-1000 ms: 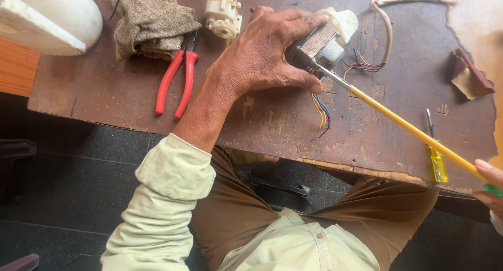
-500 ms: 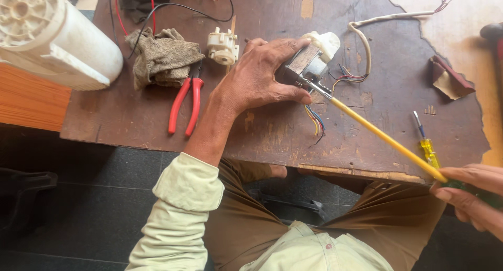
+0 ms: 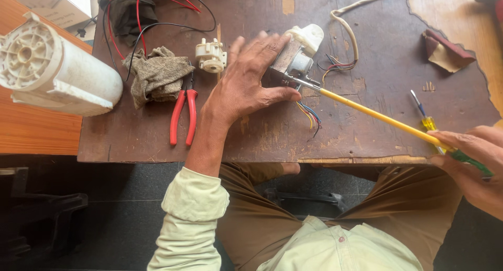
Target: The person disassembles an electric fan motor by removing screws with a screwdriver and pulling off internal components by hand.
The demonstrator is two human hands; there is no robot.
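L hand [image 3: 246,85] flat, fingers spread, pinning small motor unit [image 3: 296,56] to worn tabletop [image 3: 262,140], centre-back. R hand [image 3: 471,158] wrapped round handle of long yellow screwdriver [image 3: 377,116], tip at motor body. Looks mid-unscrewing; next needs tip seated square w/ steady downforce.
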